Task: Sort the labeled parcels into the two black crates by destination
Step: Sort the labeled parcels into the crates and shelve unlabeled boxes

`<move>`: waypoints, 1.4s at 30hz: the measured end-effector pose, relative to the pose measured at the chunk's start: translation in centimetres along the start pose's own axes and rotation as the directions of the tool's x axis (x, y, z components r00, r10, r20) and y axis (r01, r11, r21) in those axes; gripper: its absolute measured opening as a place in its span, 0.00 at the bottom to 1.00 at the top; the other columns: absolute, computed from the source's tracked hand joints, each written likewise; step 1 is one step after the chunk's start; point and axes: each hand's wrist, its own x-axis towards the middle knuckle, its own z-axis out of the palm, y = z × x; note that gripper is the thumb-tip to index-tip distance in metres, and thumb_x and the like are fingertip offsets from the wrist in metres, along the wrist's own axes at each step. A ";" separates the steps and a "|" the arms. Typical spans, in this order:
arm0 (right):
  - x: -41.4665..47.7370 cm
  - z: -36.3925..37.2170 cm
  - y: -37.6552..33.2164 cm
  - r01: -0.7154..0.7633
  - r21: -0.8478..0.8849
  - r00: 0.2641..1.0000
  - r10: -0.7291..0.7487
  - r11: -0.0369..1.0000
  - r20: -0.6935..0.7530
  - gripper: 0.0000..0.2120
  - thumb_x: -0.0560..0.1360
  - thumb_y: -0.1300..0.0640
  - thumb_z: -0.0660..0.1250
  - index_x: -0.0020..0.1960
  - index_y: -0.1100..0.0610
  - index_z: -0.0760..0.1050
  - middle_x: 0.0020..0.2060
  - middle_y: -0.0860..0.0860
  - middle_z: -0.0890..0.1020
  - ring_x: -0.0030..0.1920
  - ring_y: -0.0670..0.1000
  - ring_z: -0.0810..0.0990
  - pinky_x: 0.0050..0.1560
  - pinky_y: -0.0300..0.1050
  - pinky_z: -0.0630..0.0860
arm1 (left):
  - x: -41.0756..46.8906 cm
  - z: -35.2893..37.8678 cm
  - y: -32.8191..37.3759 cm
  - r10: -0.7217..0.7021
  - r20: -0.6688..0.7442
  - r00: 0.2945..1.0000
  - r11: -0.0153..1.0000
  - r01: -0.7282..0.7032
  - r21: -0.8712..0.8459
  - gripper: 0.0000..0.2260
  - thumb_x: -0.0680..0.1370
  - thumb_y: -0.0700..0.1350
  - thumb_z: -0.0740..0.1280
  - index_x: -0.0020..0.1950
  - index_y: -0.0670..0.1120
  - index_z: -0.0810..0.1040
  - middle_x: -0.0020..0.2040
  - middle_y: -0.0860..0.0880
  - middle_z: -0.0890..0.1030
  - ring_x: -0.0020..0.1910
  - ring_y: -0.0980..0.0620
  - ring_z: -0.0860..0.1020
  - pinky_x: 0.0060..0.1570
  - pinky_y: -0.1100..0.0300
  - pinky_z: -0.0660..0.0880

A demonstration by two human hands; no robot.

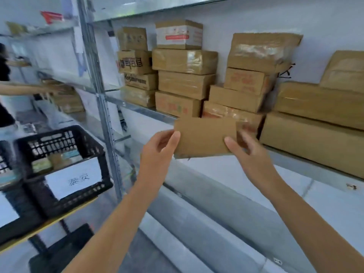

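Parcel (204, 137) is off the shelf (295, 160) and up in mid-air right in front of its edge, just below the stacked boxes (185, 75). I've got both ends pinched: left grip (159, 148) holds the left short end and right grip (248, 152) the right one, thumbs on the near face and fingers tucked behind.

My guess on why it's two-handed like that: it's a flat box, and holding it by the ends leaves the big face open for reading, plus it's easy to flip. Long axis runs left to right, roughly level, broad face toward the camera. That face looks like plain cardboard with no label I can make out, so it's probably on the back or lost in the blur.

Crate (86, 134) sits down to the left on a yellow-edged surface (49, 227), with a white sheet (74, 180) with handwritten characters on its front wall and a few small things already inside. Sliver of a second crate (4, 160) shows at the far left edge. I'd reckon the next bit is flip it, read the destination, then swing left.
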 end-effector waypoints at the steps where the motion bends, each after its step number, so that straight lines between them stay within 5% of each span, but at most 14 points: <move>1: -0.2 2.2 1.3 -0.031 0.002 0.997 0.031 1.000 0.077 0.18 0.79 0.47 0.66 0.68 0.46 0.73 0.62 0.43 0.78 0.59 0.39 0.77 0.53 0.27 0.71 | -0.7 -1.6 -1.8 -0.028 -0.014 1.000 0.999 0.029 0.047 0.10 0.80 0.49 0.66 0.58 0.48 0.81 0.50 0.58 0.82 0.45 0.72 0.77 0.43 0.78 0.70; 5: -2.0 10.7 4.6 -0.106 0.039 0.944 0.088 0.994 0.317 0.18 0.77 0.55 0.70 0.64 0.46 0.70 0.57 0.39 0.78 0.55 0.38 0.79 0.50 0.30 0.76 | -4.0 -8.2 -7.4 -0.118 -0.081 0.990 0.984 0.127 0.123 0.11 0.81 0.40 0.65 0.61 0.49 0.79 0.52 0.58 0.81 0.47 0.71 0.78 0.50 0.73 0.74; 9: -3.8 17.4 5.0 -0.112 0.081 0.925 0.074 0.990 0.373 0.12 0.78 0.55 0.68 0.61 0.50 0.75 0.55 0.43 0.80 0.56 0.39 0.77 0.53 0.33 0.75 | -6.2 -14.4 -10.8 -0.252 -0.223 0.942 0.935 0.296 0.194 0.13 0.80 0.39 0.66 0.59 0.56 0.76 0.50 0.58 0.76 0.49 0.61 0.77 0.49 0.68 0.72; 12: -4.4 21.4 4.6 -0.210 0.135 0.915 0.146 0.968 0.376 0.09 0.81 0.49 0.60 0.55 0.52 0.76 0.51 0.48 0.82 0.53 0.50 0.82 0.54 0.47 0.80 | -7.5 -18.1 -12.5 -0.320 -0.239 0.917 0.922 0.359 0.146 0.14 0.80 0.39 0.67 0.59 0.57 0.78 0.54 0.56 0.81 0.52 0.57 0.79 0.51 0.63 0.76; 16: -5.0 26.8 2.8 -0.346 0.160 0.871 0.253 0.924 0.420 0.16 0.81 0.43 0.58 0.51 0.56 0.74 0.51 0.51 0.83 0.46 0.50 0.84 0.49 0.42 0.81 | -8.7 -22.8 -13.3 -0.411 -0.285 0.866 0.898 0.438 0.035 0.17 0.80 0.39 0.65 0.61 0.59 0.81 0.55 0.57 0.84 0.56 0.57 0.80 0.62 0.55 0.74; 19: -5.6 30.0 1.9 -0.364 0.153 0.859 0.268 0.919 0.437 0.17 0.78 0.40 0.62 0.48 0.56 0.73 0.50 0.54 0.83 0.50 0.53 0.84 0.56 0.52 0.80 | -9.0 -25.7 -13.2 -0.434 -0.334 0.837 0.898 0.430 -0.091 0.15 0.81 0.37 0.61 0.62 0.51 0.82 0.53 0.54 0.85 0.55 0.56 0.82 0.63 0.53 0.75; 21: -6.1 31.9 1.4 -0.378 0.143 0.848 0.280 0.915 0.450 0.18 0.77 0.39 0.64 0.46 0.55 0.72 0.49 0.54 0.82 0.51 0.55 0.83 0.58 0.55 0.79 | -9.1 -27.3 -13.2 -0.411 -0.390 0.824 0.909 0.400 -0.113 0.12 0.82 0.39 0.61 0.58 0.48 0.82 0.52 0.51 0.85 0.55 0.53 0.82 0.63 0.51 0.76; 26: -8.1 35.0 0.4 -0.459 0.241 0.815 0.298 0.855 0.496 0.15 0.78 0.47 0.67 0.46 0.59 0.72 0.49 0.56 0.81 0.46 0.51 0.84 0.48 0.45 0.83 | -9.9 -30.2 -13.9 -0.399 -0.484 0.779 0.910 0.402 -0.103 0.09 0.81 0.48 0.64 0.49 0.47 0.84 0.49 0.48 0.85 0.54 0.49 0.82 0.63 0.48 0.75; 28: -8.3 35.8 0.5 -0.484 0.254 0.803 0.309 0.838 0.510 0.11 0.77 0.50 0.69 0.48 0.58 0.73 0.51 0.55 0.81 0.49 0.52 0.84 0.52 0.50 0.82 | -10.0 -31.0 -14.5 -0.405 -0.512 0.757 0.902 0.423 -0.089 0.12 0.80 0.53 0.65 0.47 0.46 0.82 0.47 0.49 0.85 0.54 0.48 0.81 0.63 0.45 0.75; 31: -7.9 37.1 1.1 -0.486 0.239 0.787 0.302 0.841 0.538 0.09 0.75 0.55 0.72 0.52 0.54 0.75 0.50 0.52 0.82 0.52 0.51 0.83 0.58 0.57 0.79 | -10.0 -31.4 -15.2 -0.437 -0.550 0.712 0.880 0.464 -0.099 0.16 0.79 0.56 0.66 0.46 0.43 0.79 0.46 0.47 0.85 0.52 0.45 0.82 0.59 0.49 0.77; 38: -6.7 40.4 3.5 -0.417 0.205 0.753 0.211 0.885 0.623 0.12 0.74 0.57 0.73 0.55 0.48 0.76 0.49 0.47 0.84 0.54 0.46 0.81 0.59 0.52 0.79 | -8.7 -31.2 -17.5 -0.477 -0.607 0.635 0.844 0.525 -0.115 0.10 0.78 0.47 0.69 0.48 0.40 0.79 0.48 0.49 0.84 0.45 0.57 0.80 0.39 0.73 0.74; 42: -3.8 41.9 4.5 -0.398 0.201 0.731 0.176 0.895 0.659 0.16 0.75 0.54 0.72 0.61 0.46 0.74 0.53 0.46 0.82 0.57 0.44 0.80 0.58 0.44 0.78 | -6.1 -31.6 -19.0 -0.509 -0.604 0.613 0.816 0.566 -0.114 0.09 0.78 0.49 0.69 0.49 0.43 0.79 0.51 0.54 0.84 0.54 0.55 0.81 0.55 0.59 0.77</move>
